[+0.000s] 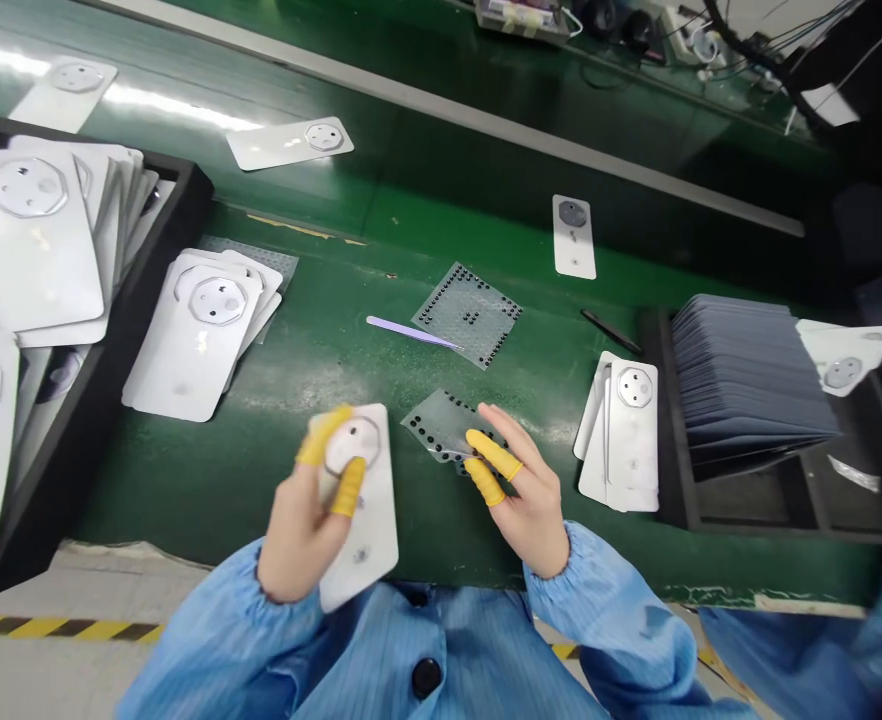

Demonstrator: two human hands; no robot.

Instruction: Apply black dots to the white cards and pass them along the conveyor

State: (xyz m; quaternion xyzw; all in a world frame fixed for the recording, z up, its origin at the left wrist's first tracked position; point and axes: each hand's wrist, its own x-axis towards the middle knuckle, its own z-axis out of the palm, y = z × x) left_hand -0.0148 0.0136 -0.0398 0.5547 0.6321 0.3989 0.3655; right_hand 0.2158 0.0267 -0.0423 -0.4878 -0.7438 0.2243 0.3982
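My left hand [302,520] wears yellow finger cots and grips a white phone back cover [372,500] by its upper part, with the thumb beside its round camera plate. The cover overhangs the table's front edge. My right hand [527,490], also in yellow finger cots, is over a clear sheet with black dots [441,415]. Its thumb and forefinger are pinched together; what lies between them is too small to make out. Behind this sheet lies a second dotted sheet [465,312], with purple tweezers [411,331] resting across its near-left edge.
Stacked white covers [186,360] lie at left, beside a black tray [122,290] full of more. At right are several covers [632,450], a dark pen-like stick [610,330] and a black tray [741,525] holding grey sheets [741,370]. Single covers [291,145] lie farther back.
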